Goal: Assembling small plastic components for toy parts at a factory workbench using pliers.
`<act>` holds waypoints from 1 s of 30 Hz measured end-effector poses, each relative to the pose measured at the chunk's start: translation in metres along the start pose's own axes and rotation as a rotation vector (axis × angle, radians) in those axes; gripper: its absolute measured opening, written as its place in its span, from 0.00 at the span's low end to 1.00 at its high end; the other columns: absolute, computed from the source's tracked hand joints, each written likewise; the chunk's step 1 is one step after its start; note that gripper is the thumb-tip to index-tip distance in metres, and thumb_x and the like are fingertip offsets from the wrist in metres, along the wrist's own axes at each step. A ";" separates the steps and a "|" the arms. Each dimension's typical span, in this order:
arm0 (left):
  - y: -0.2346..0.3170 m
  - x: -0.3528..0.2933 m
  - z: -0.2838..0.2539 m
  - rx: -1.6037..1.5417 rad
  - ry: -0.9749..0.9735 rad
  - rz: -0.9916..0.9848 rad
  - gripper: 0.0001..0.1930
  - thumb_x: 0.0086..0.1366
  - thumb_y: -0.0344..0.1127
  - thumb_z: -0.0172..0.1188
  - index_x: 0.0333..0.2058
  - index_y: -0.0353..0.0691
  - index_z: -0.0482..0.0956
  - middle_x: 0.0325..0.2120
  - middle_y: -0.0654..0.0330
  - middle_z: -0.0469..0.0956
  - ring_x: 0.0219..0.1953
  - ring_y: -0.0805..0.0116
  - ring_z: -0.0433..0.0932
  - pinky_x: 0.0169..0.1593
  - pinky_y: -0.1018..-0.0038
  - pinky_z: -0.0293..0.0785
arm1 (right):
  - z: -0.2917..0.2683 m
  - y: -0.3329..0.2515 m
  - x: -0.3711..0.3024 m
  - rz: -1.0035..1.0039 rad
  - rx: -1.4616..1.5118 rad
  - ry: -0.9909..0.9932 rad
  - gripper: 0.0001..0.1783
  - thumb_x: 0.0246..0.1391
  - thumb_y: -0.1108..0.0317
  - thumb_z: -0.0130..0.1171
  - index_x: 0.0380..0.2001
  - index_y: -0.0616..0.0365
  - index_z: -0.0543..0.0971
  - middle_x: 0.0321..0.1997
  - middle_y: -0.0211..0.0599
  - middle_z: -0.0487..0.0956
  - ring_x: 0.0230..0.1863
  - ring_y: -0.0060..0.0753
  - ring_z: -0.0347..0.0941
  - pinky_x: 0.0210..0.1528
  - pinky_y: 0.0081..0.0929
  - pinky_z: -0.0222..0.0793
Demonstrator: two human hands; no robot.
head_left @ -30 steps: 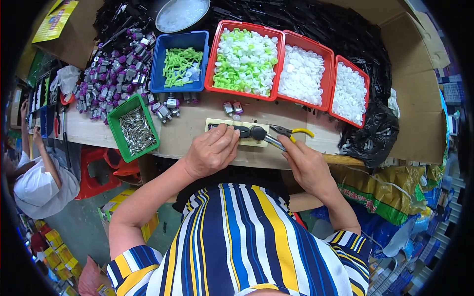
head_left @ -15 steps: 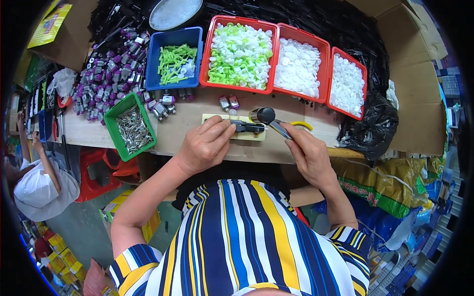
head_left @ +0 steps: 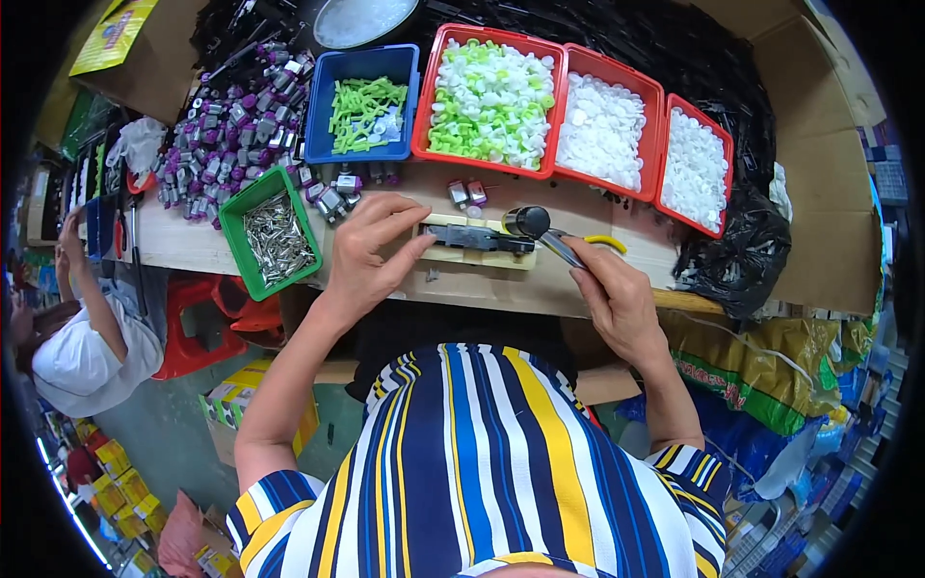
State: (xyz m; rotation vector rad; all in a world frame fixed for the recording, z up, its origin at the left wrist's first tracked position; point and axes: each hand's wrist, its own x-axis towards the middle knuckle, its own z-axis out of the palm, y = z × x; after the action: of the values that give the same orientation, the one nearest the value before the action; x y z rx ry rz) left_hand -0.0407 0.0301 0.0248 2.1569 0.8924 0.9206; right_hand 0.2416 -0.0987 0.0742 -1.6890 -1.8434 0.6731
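A long black plastic part (head_left: 477, 239) lies in a cream-coloured block fixture (head_left: 525, 260) on the bench in front of me. At its left end is my left hand (head_left: 369, 252), thumb and fingers spread apart; the thumb tip is close to the part, and I cannot tell whether it touches. My right hand (head_left: 617, 294) is closed round the handle of a hammer (head_left: 562, 247). The hammer's black round head (head_left: 526, 222) is at the right end of the part. Behind the hammer shows a yellow tool handle (head_left: 607, 243), the rest of that tool hidden.
Red bins hold green and white caps (head_left: 493, 101) and white pieces (head_left: 602, 130). A blue bin (head_left: 318, 106) has green strips; a green bin (head_left: 246, 275) holds metal pins. Small motors (head_left: 231, 130) are piled left. A black plastic bag (head_left: 737, 270) sits right; another person (head_left: 92, 347) sits far left.
My left hand has drawn back leftward from the black part and its fingers have spread, uncovering more of it. The hammer stays in my right hand. The whole view has shifted slightly.
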 end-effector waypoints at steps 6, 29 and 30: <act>0.008 -0.006 0.007 0.127 -0.040 0.132 0.17 0.52 0.28 0.70 0.42 0.34 0.82 0.42 0.52 0.80 0.46 0.52 0.77 0.49 0.62 0.75 | 0.004 -0.001 0.002 -0.005 -0.020 -0.026 0.19 0.59 0.78 0.56 0.54 0.64 0.75 0.38 0.52 0.78 0.36 0.51 0.76 0.39 0.34 0.71; 0.013 -0.019 0.049 0.414 0.010 0.482 0.13 0.52 0.22 0.69 0.39 0.31 0.83 0.39 0.54 0.81 0.43 0.58 0.82 0.34 0.71 0.77 | 0.001 -0.014 -0.010 -0.137 -0.124 0.091 0.22 0.61 0.72 0.57 0.59 0.59 0.72 0.31 0.49 0.76 0.28 0.51 0.76 0.30 0.41 0.72; 0.013 -0.020 0.050 0.424 0.017 0.472 0.13 0.52 0.22 0.68 0.39 0.31 0.83 0.39 0.54 0.81 0.43 0.58 0.81 0.35 0.71 0.77 | 0.007 -0.009 -0.009 -0.040 -0.152 -0.010 0.21 0.61 0.72 0.57 0.58 0.56 0.73 0.33 0.49 0.77 0.30 0.53 0.76 0.32 0.42 0.72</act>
State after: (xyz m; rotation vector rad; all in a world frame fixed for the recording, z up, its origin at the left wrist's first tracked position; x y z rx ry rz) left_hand -0.0073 -0.0063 -0.0009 2.8058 0.6330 1.0410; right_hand 0.2312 -0.1083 0.0748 -1.7413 -1.9734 0.5378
